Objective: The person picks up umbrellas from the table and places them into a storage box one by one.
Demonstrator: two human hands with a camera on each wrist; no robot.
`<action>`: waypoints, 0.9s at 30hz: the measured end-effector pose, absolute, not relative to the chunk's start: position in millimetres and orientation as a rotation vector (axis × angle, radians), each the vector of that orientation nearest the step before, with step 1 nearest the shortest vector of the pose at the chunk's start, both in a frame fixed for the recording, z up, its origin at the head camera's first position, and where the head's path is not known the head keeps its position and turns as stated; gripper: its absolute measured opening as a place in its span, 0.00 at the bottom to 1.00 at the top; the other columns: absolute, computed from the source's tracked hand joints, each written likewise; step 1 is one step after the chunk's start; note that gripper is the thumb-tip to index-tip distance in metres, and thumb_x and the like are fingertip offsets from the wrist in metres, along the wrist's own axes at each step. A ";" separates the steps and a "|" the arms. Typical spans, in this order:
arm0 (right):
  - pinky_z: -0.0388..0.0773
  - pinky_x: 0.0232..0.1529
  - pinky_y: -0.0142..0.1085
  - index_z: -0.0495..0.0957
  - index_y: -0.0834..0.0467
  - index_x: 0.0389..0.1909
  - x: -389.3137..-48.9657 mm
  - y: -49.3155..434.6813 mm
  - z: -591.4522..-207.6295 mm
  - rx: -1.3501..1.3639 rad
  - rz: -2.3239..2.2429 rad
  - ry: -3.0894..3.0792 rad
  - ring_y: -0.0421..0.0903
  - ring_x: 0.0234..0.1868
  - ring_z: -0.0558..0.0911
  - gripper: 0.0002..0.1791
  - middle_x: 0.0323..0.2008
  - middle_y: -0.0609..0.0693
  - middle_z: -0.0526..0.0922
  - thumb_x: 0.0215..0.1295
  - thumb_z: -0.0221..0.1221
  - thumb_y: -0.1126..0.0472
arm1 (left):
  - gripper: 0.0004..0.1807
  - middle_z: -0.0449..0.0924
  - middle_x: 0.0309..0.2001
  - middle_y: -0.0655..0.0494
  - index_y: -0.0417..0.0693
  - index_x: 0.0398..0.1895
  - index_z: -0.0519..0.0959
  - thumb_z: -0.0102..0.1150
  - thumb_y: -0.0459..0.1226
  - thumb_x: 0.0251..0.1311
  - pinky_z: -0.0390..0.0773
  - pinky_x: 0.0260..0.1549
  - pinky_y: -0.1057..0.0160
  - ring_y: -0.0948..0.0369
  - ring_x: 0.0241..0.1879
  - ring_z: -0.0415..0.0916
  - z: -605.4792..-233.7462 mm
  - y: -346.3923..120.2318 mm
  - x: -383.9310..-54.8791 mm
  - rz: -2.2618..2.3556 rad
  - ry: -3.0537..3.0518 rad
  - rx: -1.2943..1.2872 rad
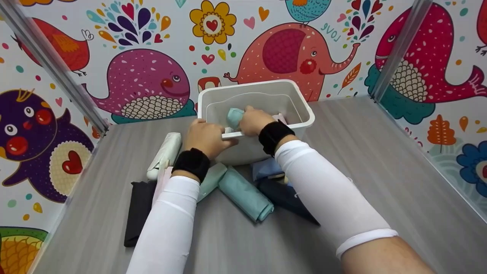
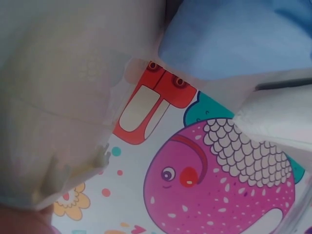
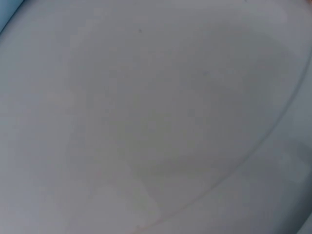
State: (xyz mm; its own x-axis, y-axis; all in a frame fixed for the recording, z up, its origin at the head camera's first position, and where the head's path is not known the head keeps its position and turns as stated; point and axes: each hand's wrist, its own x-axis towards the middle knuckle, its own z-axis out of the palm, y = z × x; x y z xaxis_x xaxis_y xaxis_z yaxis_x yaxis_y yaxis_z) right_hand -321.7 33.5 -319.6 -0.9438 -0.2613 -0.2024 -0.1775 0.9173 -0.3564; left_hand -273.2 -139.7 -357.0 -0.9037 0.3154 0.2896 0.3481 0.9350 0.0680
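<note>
My left hand (image 1: 205, 139) grips the near left part of the rim of a white plastic bin (image 1: 262, 99), thumb outside. Inside the bin near its front wall, my right hand (image 1: 257, 121) holds a light teal folded umbrella (image 1: 235, 115), only one end of it showing. A pale pink piece (image 1: 280, 117) lies in the bin to the right of that hand. The right wrist view is filled by the bin's pale inner wall (image 3: 161, 107). In the left wrist view the bin's side (image 2: 53, 107) looms blurred at the left.
Around the bin's front lie several folded umbrellas: white (image 1: 167, 152), black (image 1: 140, 213), pale green (image 1: 213, 179), teal (image 1: 246, 194), navy (image 1: 287, 199) and blue (image 1: 266, 168). A pink one (image 1: 161, 182) is partly behind the left sleeve. A printed wall (image 1: 152, 76) stands behind the grey table (image 1: 354, 152).
</note>
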 end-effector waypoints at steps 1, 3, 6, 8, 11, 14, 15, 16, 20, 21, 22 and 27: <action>0.77 0.53 0.45 0.66 0.64 0.72 -322.1 33.7 -319.7 -0.349 -0.478 2.832 0.57 0.50 0.79 0.29 0.62 0.60 0.77 0.74 0.52 0.56 | 0.26 0.84 0.19 0.54 0.50 0.20 0.83 0.69 0.61 0.60 0.72 0.65 0.47 0.51 0.32 0.87 -357.0 -139.5 -273.1 -0.167 -2.812 -0.495; 0.77 0.55 0.45 0.68 0.64 0.73 -323.1 34.0 -319.9 -0.399 -0.446 2.832 0.57 0.50 0.78 0.29 0.65 0.59 0.76 0.73 0.52 0.59 | 0.26 0.83 0.19 0.54 0.50 0.20 0.83 0.70 0.61 0.60 0.72 0.64 0.46 0.51 0.31 0.87 -357.3 -139.2 -273.1 -0.159 -2.806 -0.497; 0.77 0.56 0.44 0.74 0.63 0.70 -324.0 34.1 -320.2 -0.465 -0.429 2.831 0.55 0.49 0.77 0.27 0.64 0.58 0.80 0.71 0.51 0.61 | 0.26 0.84 0.20 0.53 0.49 0.21 0.83 0.69 0.61 0.61 0.72 0.65 0.47 0.50 0.32 0.87 -357.6 -138.8 -272.8 -0.152 -2.812 -0.488; 0.77 0.50 0.40 0.80 0.62 0.63 -324.4 33.7 -320.3 -0.520 -0.405 2.830 0.53 0.44 0.76 0.23 0.55 0.57 0.84 0.70 0.51 0.63 | 0.26 0.85 0.21 0.52 0.48 0.22 0.84 0.69 0.61 0.61 0.72 0.65 0.47 0.50 0.33 0.87 -357.5 -138.8 -272.5 -0.142 -2.813 -0.484; 0.71 0.36 0.36 0.86 0.61 0.42 -324.8 33.4 -319.7 -0.573 -0.359 2.836 0.50 0.34 0.73 0.14 0.38 0.55 0.82 0.71 0.51 0.63 | 0.27 0.85 0.22 0.52 0.47 0.24 0.85 0.68 0.61 0.61 0.72 0.66 0.47 0.49 0.34 0.87 -356.6 -138.7 -271.7 -0.130 -2.816 -0.478; 0.64 0.29 0.35 0.80 0.58 0.25 -325.0 33.2 -319.4 -0.567 -0.344 2.856 0.49 0.28 0.69 0.15 0.29 0.52 0.74 0.72 0.51 0.62 | 0.27 0.86 0.22 0.52 0.47 0.25 0.86 0.69 0.62 0.61 0.71 0.66 0.46 0.49 0.34 0.87 -356.1 -138.4 -271.3 -0.131 -2.816 -0.478; 0.64 0.28 0.35 0.78 0.57 0.23 -324.6 33.3 -319.6 -0.549 -0.361 2.868 0.49 0.27 0.69 0.16 0.27 0.51 0.74 0.73 0.52 0.61 | 0.27 0.86 0.22 0.52 0.47 0.24 0.86 0.69 0.62 0.61 0.71 0.66 0.46 0.49 0.34 0.87 -356.1 -138.3 -271.3 -0.135 -2.815 -0.478; 0.64 0.28 0.35 0.77 0.56 0.21 -323.9 33.3 -319.8 -0.524 -0.389 2.882 0.49 0.27 0.69 0.17 0.27 0.51 0.74 0.73 0.53 0.60 | 0.27 0.86 0.22 0.52 0.47 0.24 0.85 0.69 0.62 0.60 0.71 0.66 0.46 0.49 0.33 0.87 -356.3 -138.3 -271.6 -0.141 -2.813 -0.478; 0.67 0.31 0.36 0.78 0.56 0.19 -320.9 33.0 -320.9 -0.438 -0.487 2.953 0.50 0.29 0.72 0.16 0.29 0.52 0.80 0.69 0.58 0.60 | 0.27 0.84 0.20 0.53 0.48 0.22 0.84 0.69 0.61 0.60 0.71 0.66 0.46 0.50 0.32 0.87 -356.6 -139.0 -271.9 -0.164 -2.810 -0.474; 0.68 0.32 0.37 0.78 0.56 0.20 -320.4 32.9 -321.2 -0.434 -0.491 2.967 0.50 0.30 0.72 0.15 0.31 0.53 0.81 0.68 0.58 0.61 | 0.27 0.84 0.20 0.53 0.49 0.21 0.84 0.69 0.61 0.60 0.71 0.66 0.46 0.50 0.32 0.87 -356.6 -139.2 -271.9 -0.168 -2.810 -0.472; 0.68 0.33 0.37 0.79 0.57 0.20 -320.2 33.0 -321.5 -0.434 -0.491 2.980 0.50 0.31 0.72 0.13 0.32 0.53 0.82 0.67 0.59 0.62 | 0.27 0.84 0.20 0.53 0.49 0.21 0.84 0.69 0.61 0.60 0.71 0.66 0.47 0.50 0.32 0.86 -356.7 -139.4 -271.9 -0.169 -2.811 -0.471; 0.67 0.32 0.36 0.77 0.57 0.21 -321.5 33.9 -321.8 -0.474 -0.453 2.964 0.50 0.30 0.72 0.12 0.32 0.54 0.81 0.65 0.57 0.65 | 0.27 0.84 0.20 0.53 0.49 0.23 0.84 0.69 0.62 0.60 0.70 0.66 0.47 0.51 0.31 0.86 -356.4 -139.4 -271.5 -0.166 -2.818 -0.473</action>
